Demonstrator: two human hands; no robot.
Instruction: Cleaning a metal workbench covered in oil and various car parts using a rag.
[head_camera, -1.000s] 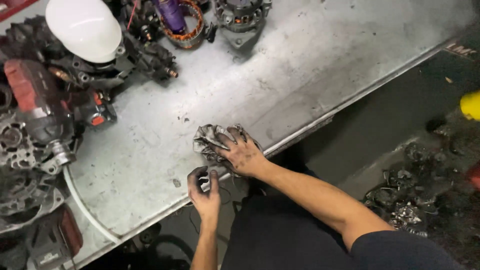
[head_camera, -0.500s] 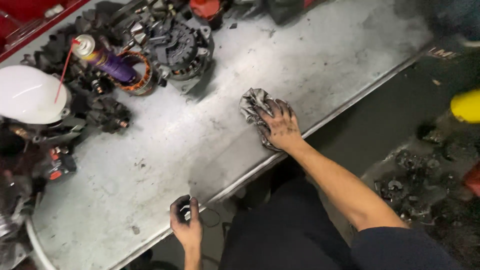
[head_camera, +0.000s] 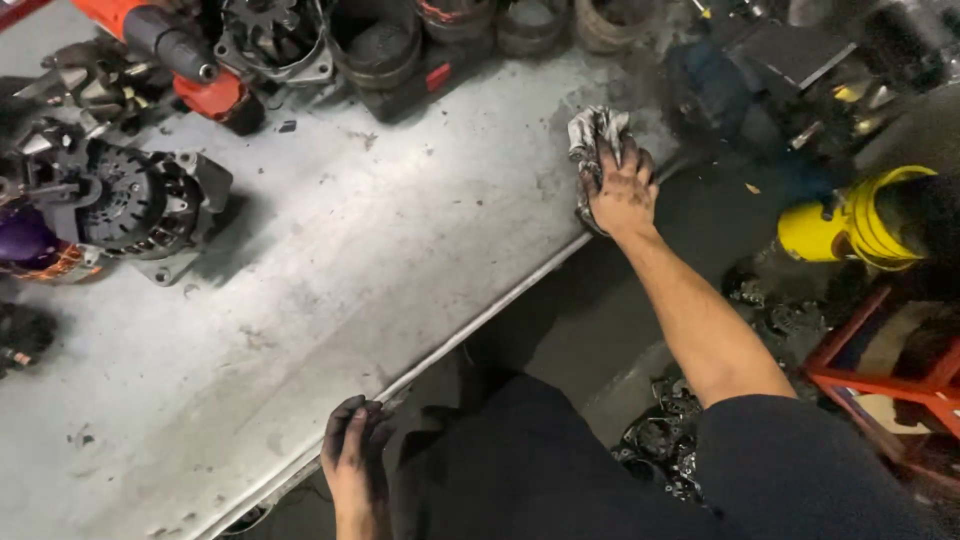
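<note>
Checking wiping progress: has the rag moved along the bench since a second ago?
Yes. The rag under the right hand slid rightward along the bench edge.

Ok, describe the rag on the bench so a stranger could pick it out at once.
Start from the grey metal workbench and follow its near edge to the far right end. There the right hand presses flat on a crumpled rag, beside the edge. It is the only soft, wrinkled, grey-white thing there; the neighbours along the back are hard, dark machine parts.
</note>
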